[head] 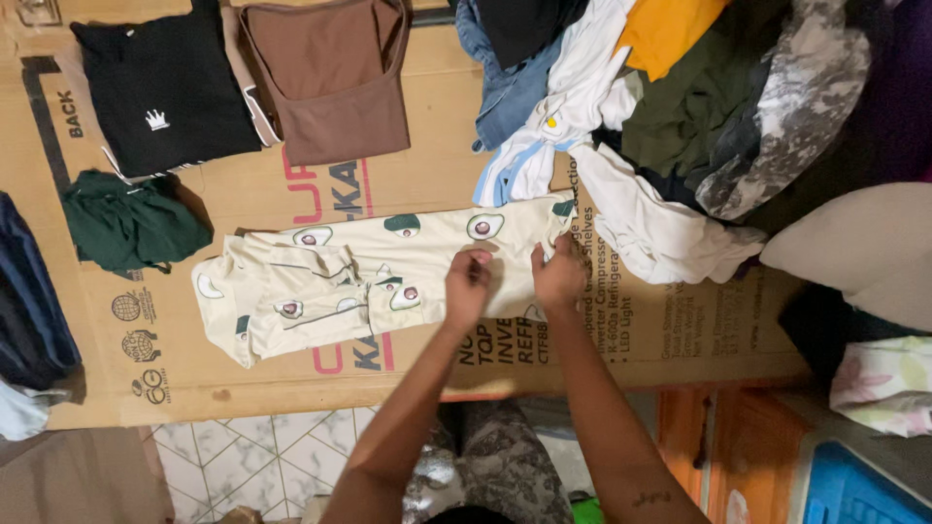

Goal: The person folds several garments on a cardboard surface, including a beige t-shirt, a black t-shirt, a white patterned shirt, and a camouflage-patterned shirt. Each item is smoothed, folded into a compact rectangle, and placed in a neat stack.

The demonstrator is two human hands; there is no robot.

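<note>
Centrally placed: one cream garment with an avocado print, spread lengthwise across the middle of a flattened cardboard box that serves as the work surface. Left hand and right hand both pinch the cloth near its right end, fingers closed on the fabric close together. Judged light, soft and limp; likely to sag and crease, so best taken at hems or fold edges with both hands. Toward the cardboard's far left corner: a folded black top with a small white emblem, a folded brown top beside it, a crumpled dark green piece below. At the far right edge: an unsorted heap of clothes. The cardboard carries red and dark block lettering, plus round grey symbols near its left near corner.
</note>
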